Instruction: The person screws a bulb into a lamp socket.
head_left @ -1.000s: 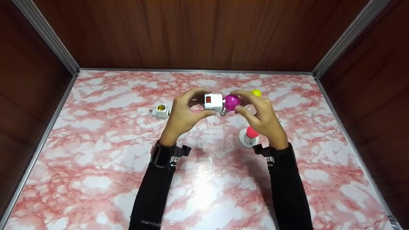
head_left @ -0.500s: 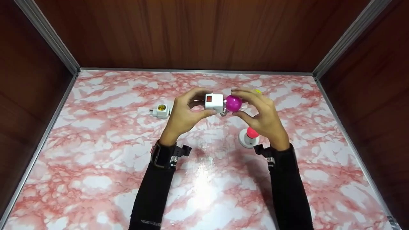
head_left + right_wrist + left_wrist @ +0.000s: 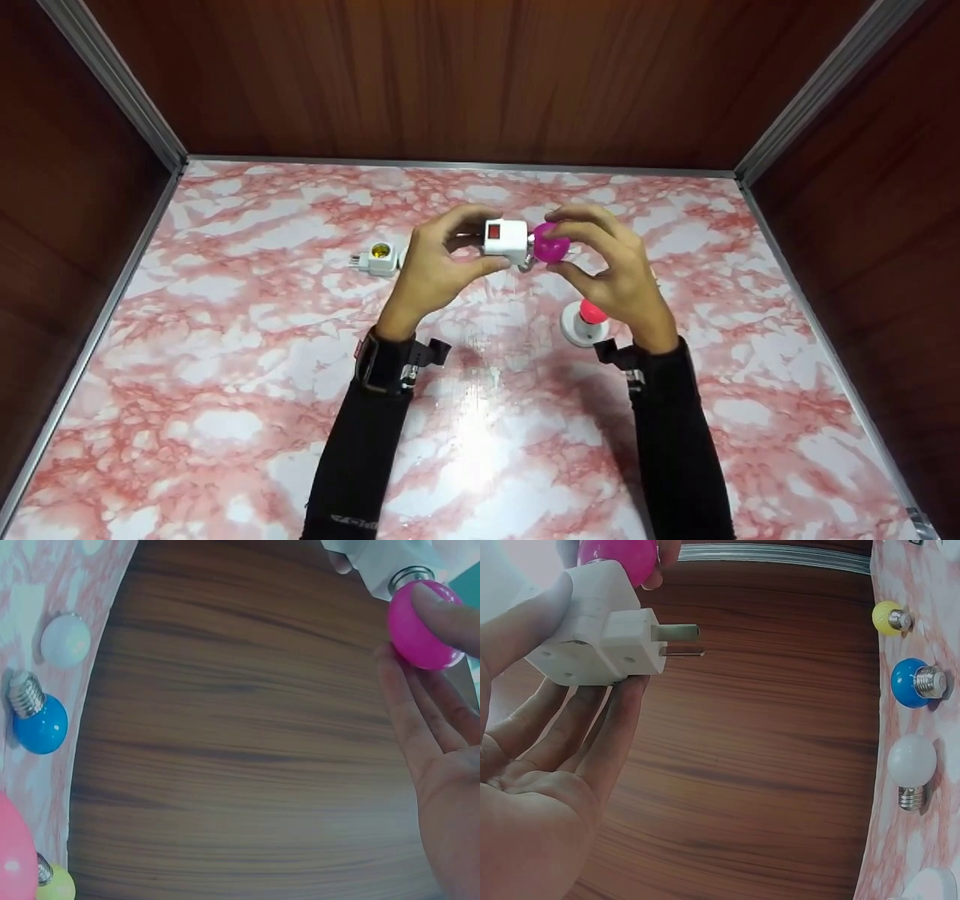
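Observation:
In the head view, my left hand grips a white plug-in lamp socket with a red switch on its face. Two prongs stick out from the socket in the left wrist view. The fingers and thumb of my right hand pinch a magenta light bulb from its round end. The bulb lines up with the socket's mouth, and a band of its metal screw base shows at the rim. How deep the base sits inside is hidden. Both things are held above the table.
Another white plug-in socket lies on the marbled table, left of my hands. A pinkish-red bulb stands on a round white base. Yellow, blue and white bulbs lie further back. Wood-grain walls enclose the table.
My right fingers have shifted around the magenta bulb, lifting off and closing on it again. Both hands have drifted slightly right. The yellow bulb is now hidden behind my right hand in the head view.

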`<state>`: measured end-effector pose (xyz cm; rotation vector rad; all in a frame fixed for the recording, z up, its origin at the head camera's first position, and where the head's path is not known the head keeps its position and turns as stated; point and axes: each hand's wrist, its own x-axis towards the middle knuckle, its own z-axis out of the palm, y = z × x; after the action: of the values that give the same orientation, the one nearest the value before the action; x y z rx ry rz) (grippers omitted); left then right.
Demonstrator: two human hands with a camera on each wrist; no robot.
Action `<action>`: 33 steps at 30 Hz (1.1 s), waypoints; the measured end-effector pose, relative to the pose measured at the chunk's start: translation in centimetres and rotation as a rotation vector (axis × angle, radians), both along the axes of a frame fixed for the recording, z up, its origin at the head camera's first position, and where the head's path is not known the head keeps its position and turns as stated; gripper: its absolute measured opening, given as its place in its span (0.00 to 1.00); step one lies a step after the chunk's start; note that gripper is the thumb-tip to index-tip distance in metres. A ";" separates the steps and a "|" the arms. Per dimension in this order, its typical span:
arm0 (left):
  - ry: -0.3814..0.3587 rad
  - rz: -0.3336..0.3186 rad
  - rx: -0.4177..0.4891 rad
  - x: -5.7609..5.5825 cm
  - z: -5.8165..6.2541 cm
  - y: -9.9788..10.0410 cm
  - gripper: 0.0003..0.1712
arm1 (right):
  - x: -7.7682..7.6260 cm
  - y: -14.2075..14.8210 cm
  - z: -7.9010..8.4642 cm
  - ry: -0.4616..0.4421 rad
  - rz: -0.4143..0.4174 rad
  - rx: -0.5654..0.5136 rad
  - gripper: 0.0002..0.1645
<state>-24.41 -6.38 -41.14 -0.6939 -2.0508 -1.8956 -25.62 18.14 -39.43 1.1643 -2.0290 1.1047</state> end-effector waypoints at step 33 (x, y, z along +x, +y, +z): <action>0.067 0.026 -0.021 0.0 -0.2 0.4 0.31 | -0.1 1.0 -0.5 -0.165 -0.062 0.129 0.25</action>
<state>-24.37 -5.97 -41.32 -0.7229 -2.0317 -1.8139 -25.74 19.12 -39.90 1.0951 -2.2771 1.0846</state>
